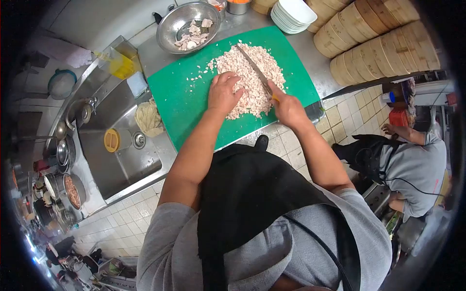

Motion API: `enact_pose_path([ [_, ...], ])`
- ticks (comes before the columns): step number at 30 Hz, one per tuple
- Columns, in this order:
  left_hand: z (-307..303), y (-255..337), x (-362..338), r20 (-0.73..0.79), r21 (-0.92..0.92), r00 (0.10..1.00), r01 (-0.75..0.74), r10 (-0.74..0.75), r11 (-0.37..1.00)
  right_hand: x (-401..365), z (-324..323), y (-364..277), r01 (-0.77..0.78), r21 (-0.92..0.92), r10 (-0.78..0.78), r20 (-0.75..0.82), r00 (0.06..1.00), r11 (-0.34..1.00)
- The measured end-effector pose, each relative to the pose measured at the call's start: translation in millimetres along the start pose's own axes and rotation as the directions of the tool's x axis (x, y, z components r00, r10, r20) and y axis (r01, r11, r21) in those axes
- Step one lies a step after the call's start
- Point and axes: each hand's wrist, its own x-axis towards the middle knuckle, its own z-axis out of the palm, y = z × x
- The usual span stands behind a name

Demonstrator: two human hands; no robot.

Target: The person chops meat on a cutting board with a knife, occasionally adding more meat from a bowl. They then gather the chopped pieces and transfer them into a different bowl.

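Note:
A broad heap of finely chopped pale meat [250, 99] covers the middle of a green cutting board [177, 104], with loose bits scattered to its left. My right hand [290, 110] is closed round the yellow handle of a knife [255, 67], whose long blade lies across the heap, pointing away to the upper left. At the heap's left edge, my left hand [224, 94] rests with its thumb apart from the fingers, touching the meat and holding nothing that shows. Behind the board, a perforated metal bowl [167, 31] holds larger pale meat pieces.
Left of the board is a steel sink [104, 162] with a cloth [148, 119] on its rim. Stacked bamboo steamers [383, 53] and white plates [293, 17] stand at the back right. A co-worker in a grey shirt [417, 167] is at the right.

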Motion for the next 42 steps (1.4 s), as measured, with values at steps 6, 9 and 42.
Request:
enact_pose_path([
  [6,-0.8,2.7,-0.5,0.0,-0.001,1.0,0.009,-0.009,1.0,-6.1,1.3,-10.3,0.124,0.076,-0.112,-0.145,0.983,0.989],
  [9,-1.3,0.8,-2.1,-0.011,-0.015,1.0,0.001,-0.001,1.0,-0.9,-5.8,-5.2,0.081,0.028,-0.081,-0.014,0.997,0.996],
  [42,-13.7,-2.8,-23.6,-0.17,0.022,0.982,-0.085,0.088,0.996,-14.9,2.0,-12.2,0.128,-0.035,-0.122,0.129,0.984,0.991],
])
